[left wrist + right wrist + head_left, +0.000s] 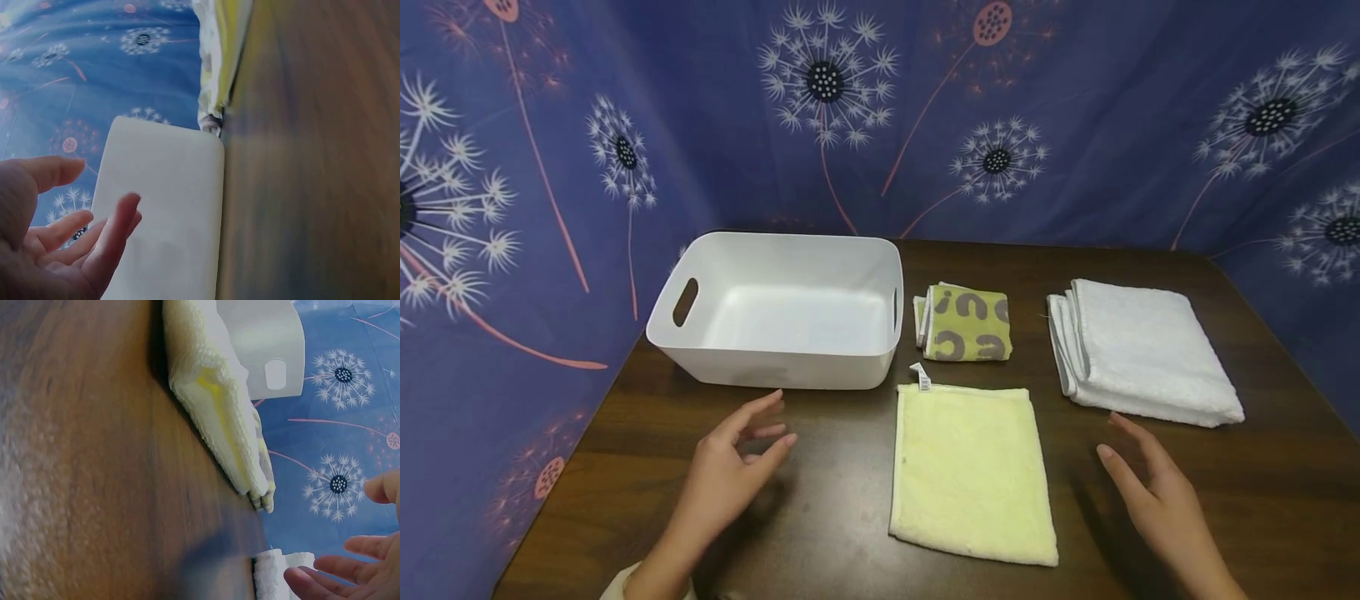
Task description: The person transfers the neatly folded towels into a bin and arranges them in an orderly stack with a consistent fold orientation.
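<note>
A folded pale yellow towel (973, 475) lies flat between the two hands, a small white tag at its top left corner. My left hand (730, 462) hovers over the table in front of the white bin (782, 367), fingers loosely bent and holding nothing. To the right of the yellow towel is my right hand (1157, 492), relaxed and holding nothing, its fingertips near the front of a thick folded white towel (1150, 350). Behind the yellow towel sits a small folded green towel (967, 327) with grey shapes. In the right wrist view the yellow towel (206, 400) shows its layered edge.
The dark wooden table (835, 467) carries everything. A blue curtain with dandelion prints (715, 108) hangs behind it and along both sides. The bin stands at the back left, with cut-out handles in its ends.
</note>
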{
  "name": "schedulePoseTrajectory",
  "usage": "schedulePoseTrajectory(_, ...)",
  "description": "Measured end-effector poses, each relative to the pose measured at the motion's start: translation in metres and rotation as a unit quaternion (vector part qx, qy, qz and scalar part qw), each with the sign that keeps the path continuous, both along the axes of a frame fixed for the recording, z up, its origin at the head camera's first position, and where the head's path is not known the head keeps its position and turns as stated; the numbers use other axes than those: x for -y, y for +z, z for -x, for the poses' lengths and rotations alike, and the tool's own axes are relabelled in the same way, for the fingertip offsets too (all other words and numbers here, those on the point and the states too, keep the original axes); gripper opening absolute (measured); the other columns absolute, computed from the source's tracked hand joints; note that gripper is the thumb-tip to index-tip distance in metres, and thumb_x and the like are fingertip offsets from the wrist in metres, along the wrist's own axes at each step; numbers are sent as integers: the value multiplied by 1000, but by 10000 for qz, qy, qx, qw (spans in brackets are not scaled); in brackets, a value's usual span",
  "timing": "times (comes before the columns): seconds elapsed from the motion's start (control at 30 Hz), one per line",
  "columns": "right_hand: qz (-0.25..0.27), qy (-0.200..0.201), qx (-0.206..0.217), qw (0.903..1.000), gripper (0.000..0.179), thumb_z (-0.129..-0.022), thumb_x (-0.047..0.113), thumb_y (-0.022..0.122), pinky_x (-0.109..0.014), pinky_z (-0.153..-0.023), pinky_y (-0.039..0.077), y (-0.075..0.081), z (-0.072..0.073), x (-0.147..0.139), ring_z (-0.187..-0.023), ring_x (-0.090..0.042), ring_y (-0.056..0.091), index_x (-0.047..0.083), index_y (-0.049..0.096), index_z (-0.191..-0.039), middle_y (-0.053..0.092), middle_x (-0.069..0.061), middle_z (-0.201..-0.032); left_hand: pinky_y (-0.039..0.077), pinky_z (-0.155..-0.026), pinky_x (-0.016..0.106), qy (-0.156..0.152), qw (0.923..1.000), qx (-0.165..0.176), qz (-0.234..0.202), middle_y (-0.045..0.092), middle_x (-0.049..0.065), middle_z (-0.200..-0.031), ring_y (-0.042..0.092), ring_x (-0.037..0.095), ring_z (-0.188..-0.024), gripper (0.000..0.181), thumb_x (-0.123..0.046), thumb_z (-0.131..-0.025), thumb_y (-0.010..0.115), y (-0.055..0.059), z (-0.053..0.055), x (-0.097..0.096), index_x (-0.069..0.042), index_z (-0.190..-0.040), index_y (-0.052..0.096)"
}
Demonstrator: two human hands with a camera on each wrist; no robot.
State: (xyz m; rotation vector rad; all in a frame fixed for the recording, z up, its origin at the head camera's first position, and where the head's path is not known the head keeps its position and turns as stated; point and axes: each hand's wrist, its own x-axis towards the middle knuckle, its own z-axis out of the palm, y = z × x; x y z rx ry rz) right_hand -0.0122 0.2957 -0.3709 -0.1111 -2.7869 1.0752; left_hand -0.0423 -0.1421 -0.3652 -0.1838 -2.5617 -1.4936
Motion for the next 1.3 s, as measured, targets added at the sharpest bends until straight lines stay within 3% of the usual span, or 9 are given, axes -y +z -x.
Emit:
schedulePoseTrajectory(0.1,196,-20,33,9998,48,-98,24,49,-13,-79,39,-1,0,1,-99,-13,57,5,37,-140,47,-23,-131,54,-63,27,-218,9966,325,-727,61,16,-116,66,18,-90,46,-8,-80,73,1,1,0,-9,-123,57)
schedulePoseTrajectory(0.2,548,54,-15,9985,45,-98,21,48,-9,-70,43,-3,0,1,-87,3,58,0,38,-137,49,-24,-126,55,-62,32,-401,9864,581,-1483,57,23,-117,65,17,-90,45,-2,-81,70,1,1,0,-3,-124,55)
schedulePoseTrajectory(0.33,901,184,-74,9957,43,-99,18,47,-15,-72,48,-4,-1,3,-90,-2,59,-4,38,-135,50,-21,-122,55,-63,38,-389,9677,993,-2285,53,28,-119,64,21,-91,47,2,-83,67,1,3,-1,3,-126,50)
schedulePoseTrajectory(0.4,983,241,-127,9948,42,-99,16,46,-18,-71,49,-5,-1,4,-91,-3,59,-4,39,-135,52,-18,-120,55,-63,40,-334,9610,1174,-2481,51,28,-120,64,25,-92,47,2,-83,66,1,3,-1,4,-127,49)
schedulePoseTrajectory(0.57,1291,335,-311,9906,38,-99,11,45,-20,-71,51,-8,0,5,-92,-3,59,-8,40,-131,56,-1,-114,55,-66,41,-375,9499,1582,-2668,50,28,-122,63,27,-95,49,1,-83,67,1,4,-3,5,-128,47)
schedulePoseTrajectory(0.73,1870,366,-238,9814,36,-98,10,47,-20,-71,51,-8,2,4,-92,-5,60,-5,42,-130,58,6,-111,54,-71,43,-574,9242,2104,-3136,48,28,-124,61,31,-98,52,1,-85,64,0,5,-3,7,-132,41)
schedulePoseTrajectory(0.83,2334,419,-67,9714,34,-98,11,47,-21,-72,51,-9,2,2,-93,-6,61,-1,43,-130,59,4,-111,53,-73,43,-583,9143,2314,-3273,48,27,-125,61,31,-99,53,1,-86,62,0,6,-3,7,-134,39)
schedulePoseTrajectory(1.0,2928,502,141,9547,30,-98,10,46,-22,-73,51,-10,2,1,-93,-8,61,4,46,-128,60,3,-111,52,-78,42,-607,9073,2443,-3369,47,26,-128,59,31,-102,55,-1,-87,62,-1,7,-5,6,-135,37)
schedulePoseTrajectory(1.3,3198,439,259,9461,29,-98,11,46,-25,-72,52,-13,3,5,-92,-11,62,2,46,-126,61,2,-109,51,-81,42,-609,9005,2565,-3459,44,26,-129,57,33,-106,55,-1,-86,61,-3,11,-9,6,-135,38)
